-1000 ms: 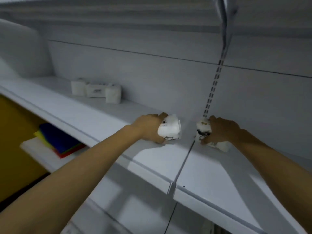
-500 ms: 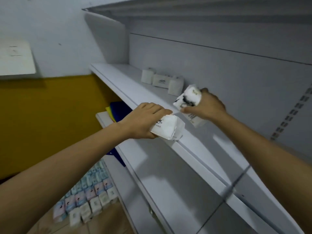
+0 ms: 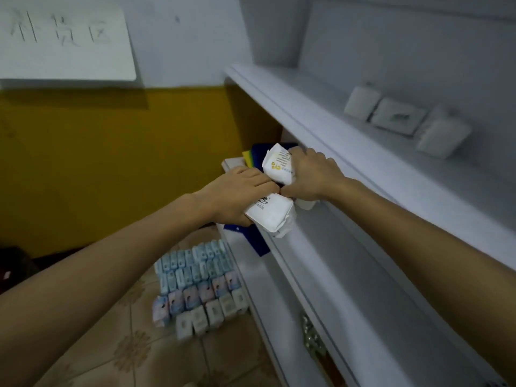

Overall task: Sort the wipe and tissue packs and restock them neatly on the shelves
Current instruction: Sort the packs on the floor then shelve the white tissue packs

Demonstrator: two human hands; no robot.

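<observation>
Head view: the left hand point(image 3: 240, 191) curls round the lower pack point(image 3: 272, 216), the right hand point(image 3: 312, 177) round the upper pack point(image 3: 279, 166), both just off the front edge of the shelf point(image 3: 377, 160). They look light, soft and crushable, best held across the flat sides.

From where I stand, the left grip point(image 3: 240, 194) covers most of the lower white pack point(image 3: 272, 219), so only a scrap of its print shows. The right grip point(image 3: 312, 177) hides the far side of the upper white pack point(image 3: 279, 166). I can't make out what the white bit point(image 3: 305, 204) under that wrist is. The coloured stack point(image 3: 258, 152) behind them is mostly blocked. The three packs point(image 3: 398, 115) on the upper shelf point(image 3: 307, 93) are smeared and their print is unreadable. The labels on the floor packs point(image 3: 195, 280) are too small to read. The wall sign point(image 3: 64, 37) runs off the left edge, and its writing is faint. A brassy thing point(image 3: 311, 339) low on the shelving is just a blur.
</observation>
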